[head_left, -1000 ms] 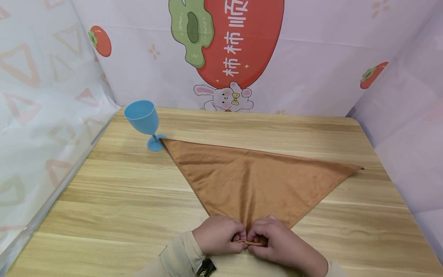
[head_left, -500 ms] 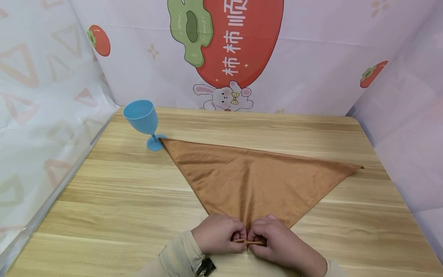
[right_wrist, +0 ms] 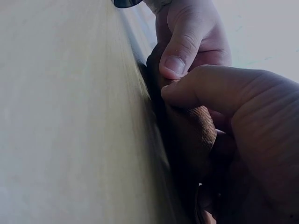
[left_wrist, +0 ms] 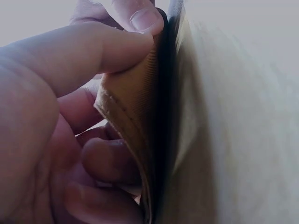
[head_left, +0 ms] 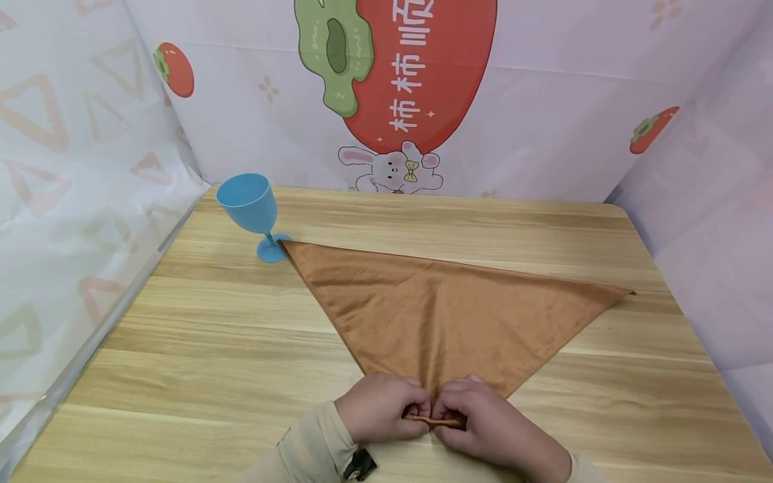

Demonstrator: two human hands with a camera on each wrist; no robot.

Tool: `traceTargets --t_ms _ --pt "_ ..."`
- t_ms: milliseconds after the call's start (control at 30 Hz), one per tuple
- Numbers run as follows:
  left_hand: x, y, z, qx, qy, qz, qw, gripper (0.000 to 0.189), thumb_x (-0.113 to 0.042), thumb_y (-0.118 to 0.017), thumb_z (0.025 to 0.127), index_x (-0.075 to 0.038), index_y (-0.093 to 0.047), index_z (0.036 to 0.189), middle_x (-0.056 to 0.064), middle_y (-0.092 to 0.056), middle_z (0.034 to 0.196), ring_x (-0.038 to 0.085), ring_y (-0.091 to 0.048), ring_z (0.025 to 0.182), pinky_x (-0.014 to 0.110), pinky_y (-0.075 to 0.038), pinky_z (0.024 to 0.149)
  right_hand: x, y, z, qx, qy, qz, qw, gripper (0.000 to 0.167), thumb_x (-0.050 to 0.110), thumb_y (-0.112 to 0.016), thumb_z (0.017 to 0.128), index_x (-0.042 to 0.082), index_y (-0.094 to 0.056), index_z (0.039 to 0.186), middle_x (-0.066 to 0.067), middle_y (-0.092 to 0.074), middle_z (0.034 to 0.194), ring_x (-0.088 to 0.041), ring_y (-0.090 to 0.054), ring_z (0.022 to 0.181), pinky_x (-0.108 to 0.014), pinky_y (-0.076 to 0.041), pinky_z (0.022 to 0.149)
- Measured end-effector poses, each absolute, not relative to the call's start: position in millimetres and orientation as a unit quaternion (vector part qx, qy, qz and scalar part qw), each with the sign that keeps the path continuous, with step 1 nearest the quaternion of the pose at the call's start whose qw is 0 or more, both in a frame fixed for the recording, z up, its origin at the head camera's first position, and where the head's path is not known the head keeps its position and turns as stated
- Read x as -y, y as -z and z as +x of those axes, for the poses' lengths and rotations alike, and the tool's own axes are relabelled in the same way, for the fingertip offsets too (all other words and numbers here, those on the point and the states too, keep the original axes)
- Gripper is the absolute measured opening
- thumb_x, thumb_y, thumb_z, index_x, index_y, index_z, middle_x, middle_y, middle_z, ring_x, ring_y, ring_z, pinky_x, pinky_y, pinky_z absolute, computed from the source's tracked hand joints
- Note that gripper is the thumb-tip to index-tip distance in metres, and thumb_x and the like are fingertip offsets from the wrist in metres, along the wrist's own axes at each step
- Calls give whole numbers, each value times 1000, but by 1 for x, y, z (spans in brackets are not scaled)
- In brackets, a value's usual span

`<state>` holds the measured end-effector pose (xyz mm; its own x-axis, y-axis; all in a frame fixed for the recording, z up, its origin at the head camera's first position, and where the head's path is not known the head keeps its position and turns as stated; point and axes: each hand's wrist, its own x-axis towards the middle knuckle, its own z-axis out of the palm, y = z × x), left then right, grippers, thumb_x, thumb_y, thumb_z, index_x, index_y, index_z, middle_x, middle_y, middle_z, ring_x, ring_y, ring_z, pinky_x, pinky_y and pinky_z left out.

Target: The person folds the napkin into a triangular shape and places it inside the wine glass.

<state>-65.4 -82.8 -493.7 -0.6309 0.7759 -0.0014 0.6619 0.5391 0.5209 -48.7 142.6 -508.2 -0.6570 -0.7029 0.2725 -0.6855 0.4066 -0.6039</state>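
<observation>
A brown cloth (head_left: 459, 308) lies spread as a triangle on the wooden table, its long edge toward the back and its near corner between both hands. My left hand (head_left: 383, 408) pinches the turned-up near end, thumb in front and fingers behind. Beside it, my right hand (head_left: 483, 419) grips the same rolled edge, the two thumbs nearly meeting. In the left wrist view the cloth's hemmed edge (left_wrist: 124, 112) curls up between thumb and fingers. The right wrist view shows a dark fold of the cloth (right_wrist: 191, 130) under the right thumb. Most fingertips are hidden behind the fold.
A blue goblet (head_left: 249, 208) stands upright at the back left, its foot right by the cloth's left corner. The wooden table (head_left: 199, 376) is bordered by printed white sheets at the back and sides. A black wrist device (head_left: 360, 465) sits by the left sleeve.
Both hands stay at the near corner. The pinched edge between them has rolled slightly, with its small loose tip tucked in more. The goblet and the rest of the cloth have not moved.
</observation>
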Motion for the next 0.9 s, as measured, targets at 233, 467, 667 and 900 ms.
traceTargets --t_ms 233,467,667,900 --pt "83 494 -66 -871 -243 411 116 16 -27 -76 86 -25 -64 75 -20 -48 73 -7 -41 60 10 -31 57 -142 508 -49 -837 358 -414 -5 33 15 -85 79 33 -61 94 25 -58 91 3 -54 82 -19 -39 75" --pt "83 494 -66 -877 -226 406 123 16 -29 -72 88 -25 -63 76 -20 -46 73 -6 -40 60 11 -31 56 -141 510 -51 -818 371 -438 -36 35 11 -85 77 29 -60 94 22 -59 89 2 -54 82 -17 -38 76" --pt "82 493 -66 -876 -226 404 135 16 -29 -71 89 -26 -63 76 -20 -47 74 -5 -41 61 11 -31 57 -140 509 -51 -812 373 -448 -30 31 10 -83 81 28 -60 92 22 -58 88 2 -54 81 -15 -37 75" --pt "83 493 -67 -873 -234 402 145 17 -29 -70 92 -25 -63 77 -18 -46 72 -4 -40 60 11 -31 56 -141 509 -50 -819 362 -444 -28 31 13 -84 81 29 -61 94 23 -58 90 4 -54 82 -15 -37 75"
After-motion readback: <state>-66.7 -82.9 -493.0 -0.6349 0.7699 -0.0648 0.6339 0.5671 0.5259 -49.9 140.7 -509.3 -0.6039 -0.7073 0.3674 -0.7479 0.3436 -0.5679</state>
